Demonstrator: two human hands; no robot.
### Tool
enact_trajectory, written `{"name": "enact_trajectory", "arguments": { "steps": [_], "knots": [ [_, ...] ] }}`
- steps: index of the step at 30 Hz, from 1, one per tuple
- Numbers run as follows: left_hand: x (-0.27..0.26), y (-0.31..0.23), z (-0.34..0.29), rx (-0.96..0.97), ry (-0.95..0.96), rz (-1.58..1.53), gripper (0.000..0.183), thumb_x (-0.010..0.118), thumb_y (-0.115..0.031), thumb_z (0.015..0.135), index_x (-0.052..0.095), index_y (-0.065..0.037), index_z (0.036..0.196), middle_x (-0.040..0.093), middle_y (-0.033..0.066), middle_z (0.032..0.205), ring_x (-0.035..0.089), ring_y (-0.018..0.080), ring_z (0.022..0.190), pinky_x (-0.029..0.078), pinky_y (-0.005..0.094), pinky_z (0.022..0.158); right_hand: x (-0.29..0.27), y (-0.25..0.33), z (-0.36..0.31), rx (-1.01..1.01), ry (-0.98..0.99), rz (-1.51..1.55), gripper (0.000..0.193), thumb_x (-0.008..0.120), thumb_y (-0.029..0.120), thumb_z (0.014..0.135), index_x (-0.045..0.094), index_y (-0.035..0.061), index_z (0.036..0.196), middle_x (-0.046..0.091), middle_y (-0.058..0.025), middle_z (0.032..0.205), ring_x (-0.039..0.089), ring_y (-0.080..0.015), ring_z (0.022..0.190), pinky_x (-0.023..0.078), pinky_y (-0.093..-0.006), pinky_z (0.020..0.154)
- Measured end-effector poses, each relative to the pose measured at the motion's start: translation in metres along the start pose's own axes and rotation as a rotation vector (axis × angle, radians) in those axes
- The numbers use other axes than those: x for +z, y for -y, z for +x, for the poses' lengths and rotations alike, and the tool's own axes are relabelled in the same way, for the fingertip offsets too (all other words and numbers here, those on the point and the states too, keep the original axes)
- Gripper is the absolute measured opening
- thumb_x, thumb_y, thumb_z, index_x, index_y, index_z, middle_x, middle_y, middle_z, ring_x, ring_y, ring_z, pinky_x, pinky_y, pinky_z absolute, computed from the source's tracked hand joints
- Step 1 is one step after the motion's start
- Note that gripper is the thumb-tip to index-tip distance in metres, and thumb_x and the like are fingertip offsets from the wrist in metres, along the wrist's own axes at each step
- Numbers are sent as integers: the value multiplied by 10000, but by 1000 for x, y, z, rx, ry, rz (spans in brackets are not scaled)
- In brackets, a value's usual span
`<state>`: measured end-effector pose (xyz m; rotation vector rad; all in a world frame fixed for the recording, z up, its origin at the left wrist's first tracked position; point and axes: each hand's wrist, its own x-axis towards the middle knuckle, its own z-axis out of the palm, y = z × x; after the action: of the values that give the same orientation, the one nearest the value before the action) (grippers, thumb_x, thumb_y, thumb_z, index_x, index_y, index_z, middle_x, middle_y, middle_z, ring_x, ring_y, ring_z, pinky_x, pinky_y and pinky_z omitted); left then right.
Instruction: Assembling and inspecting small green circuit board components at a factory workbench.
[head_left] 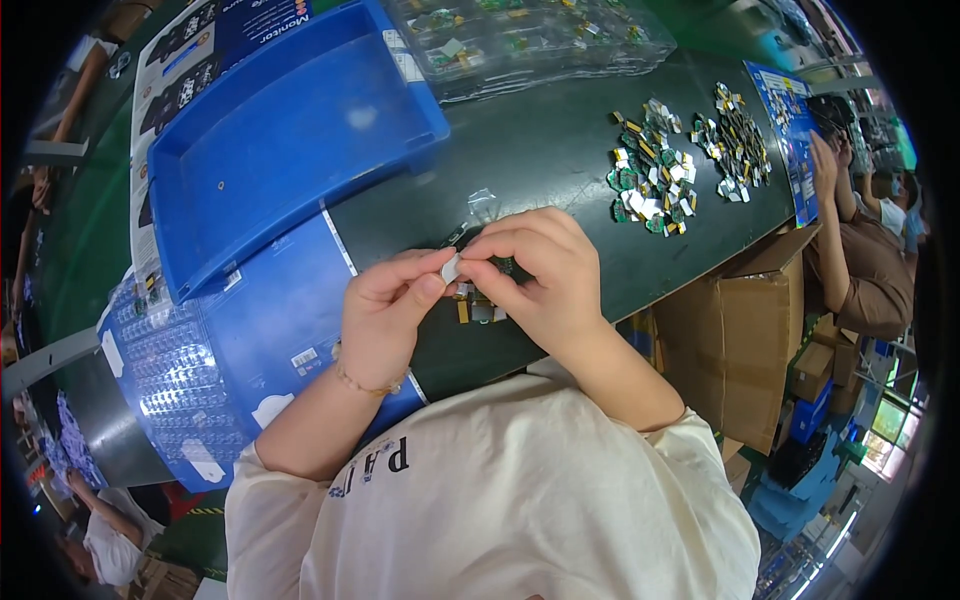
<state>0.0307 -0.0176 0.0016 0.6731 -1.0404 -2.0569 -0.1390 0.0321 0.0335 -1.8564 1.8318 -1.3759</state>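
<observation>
In front of my chest, both hands meet over the dark green table (540, 140). Between their fingertips is a small white piece (450, 268), flat and pale; its exact kind is too small to tell. My left hand (388, 300) pinches it from one side with thumb and forefinger. From the other side my right hand (540, 262) pinches at its upper edge, fingers curled. Just beneath the hands lie a few small parts with gold and white patches (482, 308), partly hidden by my right hand. A scrap of clear film (482, 203) lies beyond my fingers.
A blue tray (290, 130) stands at the left on blue printed sheets (290, 310). Clear blister trays (530, 45) holding small parts are stacked at the back. Two heaps of small parts (655, 175) lie to the right. A cardboard box (735, 340) adjoins the table's right edge, near another person's arm (828, 220).
</observation>
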Motion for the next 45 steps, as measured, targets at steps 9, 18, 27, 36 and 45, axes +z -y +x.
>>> {"name": "enact_trajectory", "arguments": {
  "steps": [9,18,27,36,45],
  "knots": [
    [-2,0,2,68,-13,268,202,583,-9,870,643,-3,1063,619,104,1067,590,145,942,475,245,830,4,-2,-1,-45,-6,-36,169,769,96,622,665,110,754,649,-9,786,589,-191,712,448,-299,647],
    [-1,-1,2,-135,-17,-88,255,534,-172,927,560,-25,1134,625,93,1043,623,178,925,530,295,805,7,-3,-2,-154,-89,-95,208,784,138,591,678,130,770,647,12,792,570,-175,694,445,-285,629],
    [-6,2,2,-131,-14,-146,259,497,-180,945,543,-35,1155,616,106,1081,621,192,951,526,307,824,7,-6,-3,-181,-74,-93,233,790,159,580,687,137,787,651,14,814,557,-173,685,439,-280,625],
    [-11,3,3,-161,149,-339,230,478,-174,954,552,-69,1145,608,97,1083,605,193,992,517,318,846,9,1,1,-204,-63,-59,252,792,178,572,682,147,796,643,21,823,566,-170,693,448,-280,627],
    [-6,1,5,-123,108,-327,205,505,-79,931,582,-51,1119,617,86,1070,619,185,958,519,340,868,15,2,-3,2,-35,169,123,754,144,659,696,145,768,657,15,836,605,-176,715,458,-283,621]
  ]
}}
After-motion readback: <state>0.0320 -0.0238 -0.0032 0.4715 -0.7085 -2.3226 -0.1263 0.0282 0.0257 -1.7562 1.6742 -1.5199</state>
